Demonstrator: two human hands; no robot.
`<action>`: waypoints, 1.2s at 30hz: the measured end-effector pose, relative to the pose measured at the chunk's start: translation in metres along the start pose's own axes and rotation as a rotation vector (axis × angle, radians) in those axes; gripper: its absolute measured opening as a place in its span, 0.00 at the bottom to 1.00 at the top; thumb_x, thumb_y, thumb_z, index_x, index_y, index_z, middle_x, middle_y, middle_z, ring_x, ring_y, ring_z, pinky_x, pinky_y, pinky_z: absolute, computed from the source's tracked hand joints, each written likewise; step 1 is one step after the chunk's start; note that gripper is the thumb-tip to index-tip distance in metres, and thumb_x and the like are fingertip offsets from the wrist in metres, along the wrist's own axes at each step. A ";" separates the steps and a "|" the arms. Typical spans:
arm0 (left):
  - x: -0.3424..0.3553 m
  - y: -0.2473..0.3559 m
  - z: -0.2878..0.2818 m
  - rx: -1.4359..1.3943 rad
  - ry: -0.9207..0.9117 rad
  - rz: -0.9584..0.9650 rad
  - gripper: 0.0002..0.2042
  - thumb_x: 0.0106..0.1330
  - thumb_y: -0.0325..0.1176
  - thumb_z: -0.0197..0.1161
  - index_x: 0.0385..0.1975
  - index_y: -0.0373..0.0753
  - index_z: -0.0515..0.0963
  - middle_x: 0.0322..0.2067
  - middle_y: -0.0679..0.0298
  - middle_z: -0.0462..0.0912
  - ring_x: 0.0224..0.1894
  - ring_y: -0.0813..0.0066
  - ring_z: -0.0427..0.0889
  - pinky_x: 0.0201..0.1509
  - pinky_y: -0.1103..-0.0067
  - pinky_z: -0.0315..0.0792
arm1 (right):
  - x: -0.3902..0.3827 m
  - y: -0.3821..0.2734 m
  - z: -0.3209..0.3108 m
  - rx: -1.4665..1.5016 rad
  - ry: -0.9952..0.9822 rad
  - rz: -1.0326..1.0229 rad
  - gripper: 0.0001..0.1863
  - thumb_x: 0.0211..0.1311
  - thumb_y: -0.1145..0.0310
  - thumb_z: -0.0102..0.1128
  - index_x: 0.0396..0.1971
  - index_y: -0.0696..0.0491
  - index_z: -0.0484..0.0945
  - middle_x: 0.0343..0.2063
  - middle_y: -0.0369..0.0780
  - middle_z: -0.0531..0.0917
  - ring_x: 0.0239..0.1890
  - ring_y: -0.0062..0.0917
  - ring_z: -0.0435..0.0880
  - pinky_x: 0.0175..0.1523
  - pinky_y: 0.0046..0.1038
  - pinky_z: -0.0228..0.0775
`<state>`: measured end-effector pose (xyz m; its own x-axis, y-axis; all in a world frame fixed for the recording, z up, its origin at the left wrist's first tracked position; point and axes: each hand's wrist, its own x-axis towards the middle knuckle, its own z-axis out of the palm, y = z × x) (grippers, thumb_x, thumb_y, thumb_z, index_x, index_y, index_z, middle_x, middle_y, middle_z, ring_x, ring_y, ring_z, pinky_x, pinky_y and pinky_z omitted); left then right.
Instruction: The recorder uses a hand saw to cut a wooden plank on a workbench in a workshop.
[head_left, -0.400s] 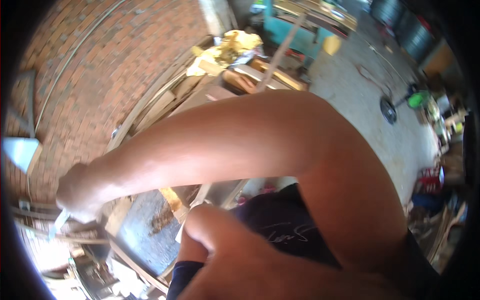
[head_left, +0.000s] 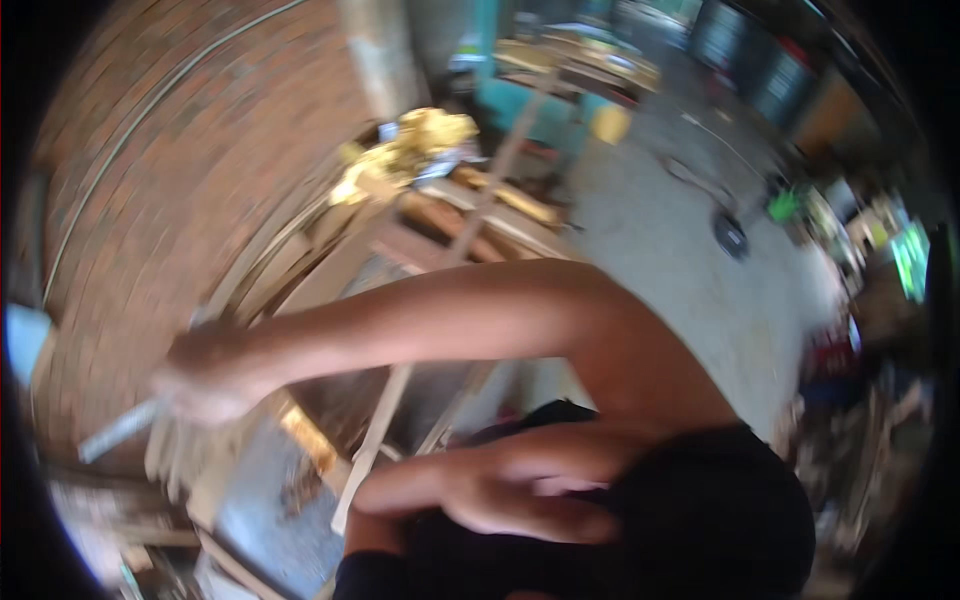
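My right arm crosses the view from the right. Its blurred right hand (head_left: 215, 380) is at the far left, closed around a pale, flat, narrow bar (head_left: 118, 432) whose kind I cannot make out. My left arm is bent across my front. The left hand (head_left: 530, 505) lies by my dark shirt (head_left: 710, 510), close to the right upper arm; its fingers are blurred and partly hidden. A long thin wooden strip (head_left: 378, 425) slants beneath my right forearm, its lower end beside my left elbow. Below the right hand is a grey-blue worn surface (head_left: 255, 510).
Wooden boards (head_left: 430, 210) are piled ahead, beside a crumpled yellow sheet (head_left: 425, 140). A brick wall or paving (head_left: 200, 180) fills the left. Farther off are a turquoise stand (head_left: 530, 115), a concrete floor (head_left: 630, 200) and a dark round object (head_left: 730, 235). Clutter lines the right.
My right hand shows farther right and still grips the pale bar. The left hand, earlier large and close to the view, now rests lower by my shirt. The whole view has shifted.
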<state>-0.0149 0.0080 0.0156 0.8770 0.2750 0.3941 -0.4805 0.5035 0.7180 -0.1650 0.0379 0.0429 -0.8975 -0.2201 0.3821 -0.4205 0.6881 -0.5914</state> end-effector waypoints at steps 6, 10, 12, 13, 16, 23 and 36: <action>0.004 0.017 -0.011 0.037 -0.390 -0.028 0.15 0.70 0.33 0.53 0.51 0.30 0.68 0.54 0.51 0.69 0.58 0.64 0.67 0.59 0.65 0.60 | 0.087 0.000 0.053 -0.279 -0.093 -0.316 0.18 0.53 0.52 0.50 0.33 0.47 0.82 0.32 0.42 0.84 0.40 0.39 0.82 0.44 0.39 0.73; 0.007 0.025 -0.028 0.203 -0.406 0.100 0.13 0.69 0.32 0.53 0.48 0.30 0.68 0.51 0.49 0.70 0.54 0.60 0.69 0.56 0.61 0.62 | 0.085 0.021 0.063 -0.312 -0.048 -0.362 0.22 0.57 0.48 0.46 0.42 0.45 0.80 0.37 0.42 0.84 0.45 0.38 0.81 0.48 0.38 0.71; -0.011 0.017 -0.018 0.370 -0.318 0.217 0.13 0.69 0.32 0.52 0.47 0.30 0.68 0.49 0.48 0.70 0.52 0.58 0.71 0.54 0.59 0.63 | 0.067 -0.003 0.055 -0.285 -0.147 -0.319 0.21 0.57 0.49 0.46 0.42 0.46 0.80 0.38 0.42 0.83 0.46 0.38 0.80 0.48 0.39 0.70; -0.015 0.014 -0.013 0.458 -0.267 0.267 0.12 0.69 0.31 0.52 0.46 0.30 0.68 0.48 0.48 0.70 0.51 0.57 0.71 0.53 0.58 0.63 | 0.051 -0.012 0.051 -0.302 -0.220 -0.242 0.21 0.58 0.50 0.47 0.42 0.46 0.80 0.38 0.42 0.83 0.46 0.37 0.80 0.49 0.39 0.70; -0.016 0.009 -0.007 0.702 -0.183 0.346 0.11 0.69 0.30 0.52 0.44 0.30 0.68 0.46 0.46 0.71 0.49 0.54 0.74 0.50 0.56 0.65 | 0.016 -0.009 0.036 -0.156 -0.040 -0.257 0.12 0.51 0.59 0.54 0.26 0.50 0.83 0.30 0.43 0.84 0.38 0.37 0.83 0.44 0.37 0.75; 0.005 -0.017 0.005 1.024 0.129 0.656 0.10 0.66 0.29 0.54 0.41 0.28 0.69 0.38 0.44 0.75 0.43 0.50 0.76 0.48 0.55 0.67 | -0.021 -0.006 0.007 -0.010 0.011 -0.184 0.13 0.58 0.60 0.53 0.31 0.53 0.81 0.26 0.42 0.83 0.36 0.36 0.84 0.43 0.36 0.76; 0.059 0.014 -0.042 0.578 -0.014 0.584 0.09 0.68 0.24 0.47 0.23 0.39 0.65 0.22 0.59 0.64 0.26 0.57 0.69 0.39 0.60 0.62 | -0.032 0.006 -0.018 0.008 0.027 -0.117 0.11 0.62 0.61 0.53 0.31 0.53 0.78 0.24 0.39 0.81 0.30 0.31 0.83 0.38 0.33 0.75</action>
<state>0.0305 0.0656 0.0251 0.4874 0.3500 0.8000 -0.7872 -0.2202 0.5760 -0.1366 0.0619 0.0402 -0.8384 -0.2796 0.4679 -0.5232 0.6534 -0.5470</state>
